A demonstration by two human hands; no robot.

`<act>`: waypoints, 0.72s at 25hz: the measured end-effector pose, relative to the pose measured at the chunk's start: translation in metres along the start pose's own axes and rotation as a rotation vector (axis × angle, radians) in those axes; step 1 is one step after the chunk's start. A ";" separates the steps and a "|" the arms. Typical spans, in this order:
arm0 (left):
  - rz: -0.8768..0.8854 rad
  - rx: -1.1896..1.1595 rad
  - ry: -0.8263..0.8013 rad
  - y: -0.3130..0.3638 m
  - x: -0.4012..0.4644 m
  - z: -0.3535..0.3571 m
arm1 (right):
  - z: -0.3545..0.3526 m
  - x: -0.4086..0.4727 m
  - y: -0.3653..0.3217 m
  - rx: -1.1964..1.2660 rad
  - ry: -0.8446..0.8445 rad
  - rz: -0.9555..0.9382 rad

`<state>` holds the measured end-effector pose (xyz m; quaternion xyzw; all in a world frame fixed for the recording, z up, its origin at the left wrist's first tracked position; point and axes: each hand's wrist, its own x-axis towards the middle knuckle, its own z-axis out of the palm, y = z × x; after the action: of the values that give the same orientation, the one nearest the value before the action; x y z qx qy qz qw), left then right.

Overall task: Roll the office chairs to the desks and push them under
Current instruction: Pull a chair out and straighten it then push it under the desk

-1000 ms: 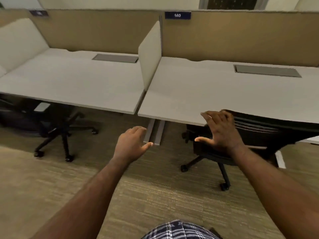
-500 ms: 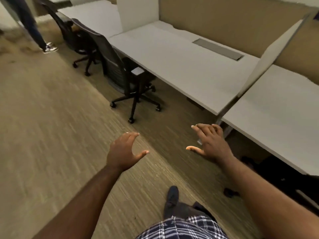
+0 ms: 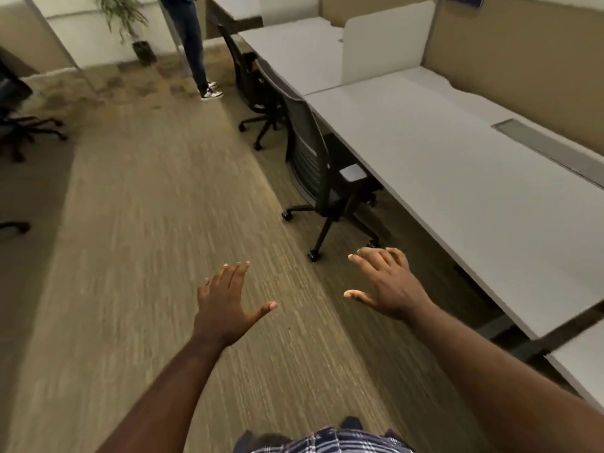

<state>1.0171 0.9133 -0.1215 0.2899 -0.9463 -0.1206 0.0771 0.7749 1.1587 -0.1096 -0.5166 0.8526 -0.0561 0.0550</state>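
The left hand and right hand hover palm-down above the carpet, fingers spread, holding nothing. The nearest office chair stands untouched beside the desk.

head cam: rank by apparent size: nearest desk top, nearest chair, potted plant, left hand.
1. Nearest desk top
2. Nearest chair
3. Left hand
4. Potted plant
The hand outranks the plant only through nearness to the camera.

Black chairs half-tucked beside white desks
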 end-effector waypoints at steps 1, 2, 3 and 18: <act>-0.023 0.009 0.005 -0.009 0.008 -0.001 | 0.001 0.019 -0.002 0.009 -0.008 -0.023; -0.040 0.023 0.009 -0.018 0.016 -0.002 | 0.003 0.036 -0.005 0.007 -0.005 -0.051; -0.063 0.030 0.013 -0.029 0.025 -0.003 | 0.004 0.055 -0.008 -0.001 -0.010 -0.081; -0.079 0.036 -0.020 -0.247 0.238 -0.042 | 0.001 0.359 -0.089 -0.013 0.096 -0.049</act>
<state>0.9620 0.5724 -0.1309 0.3270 -0.9369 -0.1095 0.0575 0.6873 0.7997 -0.1097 -0.5344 0.8417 -0.0765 0.0091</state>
